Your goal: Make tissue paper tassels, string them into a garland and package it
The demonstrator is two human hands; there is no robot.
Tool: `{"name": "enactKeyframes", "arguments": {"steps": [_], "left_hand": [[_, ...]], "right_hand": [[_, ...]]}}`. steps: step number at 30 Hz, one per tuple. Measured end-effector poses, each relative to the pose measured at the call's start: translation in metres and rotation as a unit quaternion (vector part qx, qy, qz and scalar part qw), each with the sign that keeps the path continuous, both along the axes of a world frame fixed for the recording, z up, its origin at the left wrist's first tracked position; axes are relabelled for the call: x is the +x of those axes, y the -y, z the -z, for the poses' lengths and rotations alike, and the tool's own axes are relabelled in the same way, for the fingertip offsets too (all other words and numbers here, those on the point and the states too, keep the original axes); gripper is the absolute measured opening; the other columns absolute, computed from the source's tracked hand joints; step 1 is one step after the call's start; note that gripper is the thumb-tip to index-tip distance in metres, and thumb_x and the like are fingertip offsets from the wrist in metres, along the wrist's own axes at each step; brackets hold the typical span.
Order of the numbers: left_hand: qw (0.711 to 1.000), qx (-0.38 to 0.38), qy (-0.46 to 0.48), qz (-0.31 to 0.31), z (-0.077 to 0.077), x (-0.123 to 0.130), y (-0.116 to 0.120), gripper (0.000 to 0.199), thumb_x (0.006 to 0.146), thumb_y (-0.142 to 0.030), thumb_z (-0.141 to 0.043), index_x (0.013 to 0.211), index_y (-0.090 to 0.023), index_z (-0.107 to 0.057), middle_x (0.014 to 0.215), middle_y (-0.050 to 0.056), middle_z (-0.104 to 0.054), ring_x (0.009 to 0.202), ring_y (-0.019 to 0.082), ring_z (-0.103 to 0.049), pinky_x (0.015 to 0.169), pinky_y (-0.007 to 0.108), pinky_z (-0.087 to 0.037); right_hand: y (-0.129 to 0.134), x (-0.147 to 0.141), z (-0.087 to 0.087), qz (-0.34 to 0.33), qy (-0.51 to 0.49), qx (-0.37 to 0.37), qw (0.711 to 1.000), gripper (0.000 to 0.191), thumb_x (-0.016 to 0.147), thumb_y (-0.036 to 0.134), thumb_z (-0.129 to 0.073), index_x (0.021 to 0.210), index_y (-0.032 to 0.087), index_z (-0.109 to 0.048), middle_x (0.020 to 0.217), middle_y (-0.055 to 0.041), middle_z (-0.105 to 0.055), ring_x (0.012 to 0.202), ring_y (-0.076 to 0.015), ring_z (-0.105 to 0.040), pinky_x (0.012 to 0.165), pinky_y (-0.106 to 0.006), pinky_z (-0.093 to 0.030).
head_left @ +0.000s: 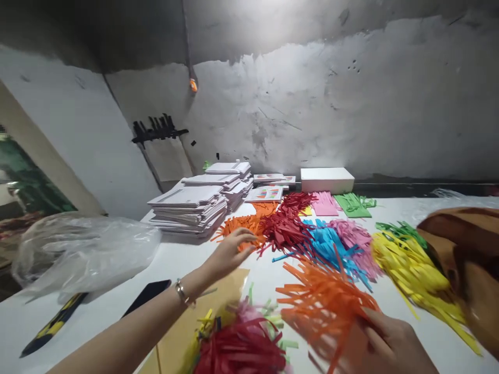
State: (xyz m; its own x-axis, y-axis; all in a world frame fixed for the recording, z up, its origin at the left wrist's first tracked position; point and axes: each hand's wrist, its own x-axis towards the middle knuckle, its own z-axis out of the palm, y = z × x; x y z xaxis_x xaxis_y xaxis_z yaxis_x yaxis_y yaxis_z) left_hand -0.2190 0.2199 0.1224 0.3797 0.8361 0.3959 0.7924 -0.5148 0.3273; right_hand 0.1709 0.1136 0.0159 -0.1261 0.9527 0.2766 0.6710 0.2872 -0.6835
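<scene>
My right hand [397, 340] is closed on an orange fringed paper bundle [325, 293], its cut strips spreading out to the left, at lower right. My left hand [228, 252], wearing a silver bracelet at the wrist, reaches forward with fingers stretched out. It is over the near side of an orange fringe pile [245, 226]; whether it touches the strips I cannot tell. Beside that pile lie dark red fringes [286, 226], blue fringes [331, 246] and pink fringes [353, 239]. Close to me, a red fringe bundle [244, 348] lies over mixed coloured strips.
Tall stacks of white printed sheets [191, 202] stand at back left, a white box [326, 180] by the wall. Yellow fringes [415, 265] lie right, beside a brown object [463, 249]. At left are a clear plastic bag [89, 249], a yellow-black cutter [54, 324] and a dark phone-like slab [146, 296].
</scene>
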Motion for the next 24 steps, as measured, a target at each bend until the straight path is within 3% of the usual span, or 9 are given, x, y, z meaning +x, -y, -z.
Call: {"name": "enactKeyframes", "arguments": {"steps": [3,5,6,8,10,12,16,20,24], "left_hand": [[0.987,0.021,-0.019,0.159,-0.021,0.084,0.07,0.038,0.091,-0.044,-0.061,0.125,-0.027,-0.061,0.123,0.011,-0.064,0.112,0.025,-0.06,0.096,0.04,-0.051],[0.974,0.038,-0.065,0.213,-0.02,0.131,0.11,0.058,0.084,-0.052,-0.068,0.134,-0.026,-0.053,0.128,0.012,-0.062,0.114,0.029,-0.057,0.098,0.045,-0.049],[0.971,0.063,-0.077,0.219,-0.016,0.151,0.123,0.057,0.085,-0.049,-0.068,0.134,-0.025,-0.052,0.124,0.012,-0.064,0.112,0.03,-0.057,0.101,0.049,-0.045],[0.966,0.086,-0.117,0.214,-0.004,0.179,0.137,0.035,0.09,-0.031,-0.062,0.124,-0.023,-0.057,0.106,0.009,-0.069,0.099,0.027,-0.06,0.103,0.051,-0.041],[0.964,0.094,-0.143,0.204,0.007,0.194,0.14,0.015,0.09,-0.017,-0.054,0.101,-0.023,-0.062,0.088,0.005,-0.067,0.083,0.023,-0.06,0.096,0.048,-0.043],[0.965,0.098,-0.137,0.201,0.015,0.2,0.142,0.012,0.09,-0.014,-0.052,0.086,-0.022,-0.06,0.081,0.004,-0.064,0.076,0.021,-0.057,0.086,0.043,-0.046],[0.975,0.123,-0.047,0.18,0.034,0.202,0.167,0.014,0.089,-0.012,-0.049,0.086,-0.022,-0.058,0.087,0.006,-0.065,0.082,0.022,-0.057,0.079,0.039,-0.046],[0.991,0.104,0.027,0.08,0.069,0.21,0.184,0.024,0.076,-0.002,-0.048,0.086,-0.021,-0.058,0.096,0.008,-0.068,0.088,0.024,-0.06,0.079,0.039,-0.048],[0.995,0.082,0.038,0.036,0.091,0.231,0.164,0.039,0.061,0.003,-0.047,0.087,-0.021,-0.064,0.087,0.006,-0.07,0.082,0.024,-0.063,0.072,0.037,-0.048]], "right_hand": [[0.018,-0.016,-0.025,-0.025,0.001,0.061,0.998,0.032,0.089,0.025,-0.044,0.098,0.027,-0.075,0.081,-0.0004,-0.078,0.065,-0.0175,-0.073,0.059,-0.024,-0.057],[0.035,-0.02,-0.035,-0.048,0.009,0.122,0.991,0.031,0.09,0.019,-0.042,0.097,0.026,-0.071,0.081,-0.0007,-0.077,0.067,-0.0159,-0.073,0.06,-0.022,-0.055],[0.045,-0.02,-0.038,-0.059,0.018,0.153,0.986,0.029,0.091,0.017,-0.041,0.093,0.025,-0.069,0.076,-0.0007,-0.074,0.063,-0.0149,-0.071,0.057,-0.021,-0.053],[0.063,-0.014,-0.041,-0.08,0.04,0.195,0.977,0.028,0.094,0.016,-0.039,0.084,0.023,-0.064,0.066,-0.0002,-0.069,0.056,-0.0135,-0.066,0.053,-0.02,-0.048],[0.077,-0.002,-0.04,-0.097,0.054,0.188,0.976,0.026,0.095,0.015,-0.04,0.088,0.023,-0.063,0.07,-0.001,-0.069,0.06,-0.014,-0.067,0.056,-0.02,-0.048],[0.086,0.011,-0.035,-0.086,0.066,0.146,0.983,0.028,0.091,0.012,-0.042,0.1,0.025,-0.065,0.082,-0.0017,-0.074,0.069,-0.0154,-0.07,0.061,-0.021,-0.049],[0.097,0.034,-0.02,-0.042,0.136,0.085,0.986,0.037,0.078,0.006,-0.047,0.094,0.029,-0.07,0.078,0.002,-0.074,0.067,-0.0168,-0.07,0.058,-0.022,-0.046],[0.113,0.05,-0.007,-0.029,0.198,0.186,0.962,0.037,0.079,0.006,-0.049,0.099,0.027,-0.072,0.072,0.0029,-0.071,0.059,-0.0146,-0.065,0.054,-0.023,-0.04],[0.122,0.081,-0.006,0.003,0.244,0.281,0.928,0.036,0.085,0.005,-0.043,0.097,0.019,-0.074,0.067,-0.0011,-0.067,0.054,-0.0165,-0.06,0.054,-0.029,-0.037]]}}
